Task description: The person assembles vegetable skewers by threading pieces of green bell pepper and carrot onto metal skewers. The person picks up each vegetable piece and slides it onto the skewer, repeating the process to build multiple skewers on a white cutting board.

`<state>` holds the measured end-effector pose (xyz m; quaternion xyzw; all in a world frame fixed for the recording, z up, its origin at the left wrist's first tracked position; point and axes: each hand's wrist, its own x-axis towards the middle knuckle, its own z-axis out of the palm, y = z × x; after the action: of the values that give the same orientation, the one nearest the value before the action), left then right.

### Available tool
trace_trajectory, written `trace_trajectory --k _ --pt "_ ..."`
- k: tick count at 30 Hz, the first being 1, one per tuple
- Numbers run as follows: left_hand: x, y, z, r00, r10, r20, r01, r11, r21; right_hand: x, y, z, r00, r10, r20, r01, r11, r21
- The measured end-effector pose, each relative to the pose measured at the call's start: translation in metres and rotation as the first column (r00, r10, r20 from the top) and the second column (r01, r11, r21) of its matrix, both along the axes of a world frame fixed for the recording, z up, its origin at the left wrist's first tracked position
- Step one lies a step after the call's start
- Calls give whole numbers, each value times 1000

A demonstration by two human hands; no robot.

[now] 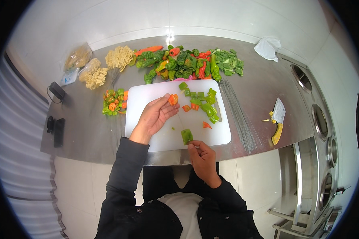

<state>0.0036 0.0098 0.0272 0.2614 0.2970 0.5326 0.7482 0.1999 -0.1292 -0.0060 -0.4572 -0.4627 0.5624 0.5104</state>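
Between the thumb and fingers of my left hand (155,115) is an orange pepper piece (173,99), held over the white cutting board (155,143). A thin metal skewer (179,116) runs from that piece down to my right hand (202,159). My right fingers pinch its lower end, just below a green pepper piece (186,136) threaded on it. Several cut green pepper pieces (211,99) lie on the right side of the board, with a few orange pieces (194,106) among them. One orange piece (207,125) rests apart, nearer the front.
Whole peppers (179,62) are heaped behind the board. Loose metal skewers (239,116) lie to its right, then a cleaver (278,119). On the left are assembled pepper pieces (113,101), cut tofu-like pieces (119,58) and a black device (59,133). Round openings (320,122) line the right-hand unit.
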Motion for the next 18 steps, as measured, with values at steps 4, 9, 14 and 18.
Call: trace_trajectory --k 4,9,14,18 --pt "3 -5 10 995 29 -90 -28 1000 9 1 -1 0 1000 17 -23 -17 1000 5" --pt "2 -9 6 992 -19 -127 25 998 51 -1 0 2 1000 5 -4 -5 1000 12" --pt "14 -20 5 984 -62 -168 73 995 61 -3 6 0 999 -28 34 27 999 36" --pt "17 -26 11 972 -86 -218 101 993 61 -3 9 6 999 -40 11 40 999 27"
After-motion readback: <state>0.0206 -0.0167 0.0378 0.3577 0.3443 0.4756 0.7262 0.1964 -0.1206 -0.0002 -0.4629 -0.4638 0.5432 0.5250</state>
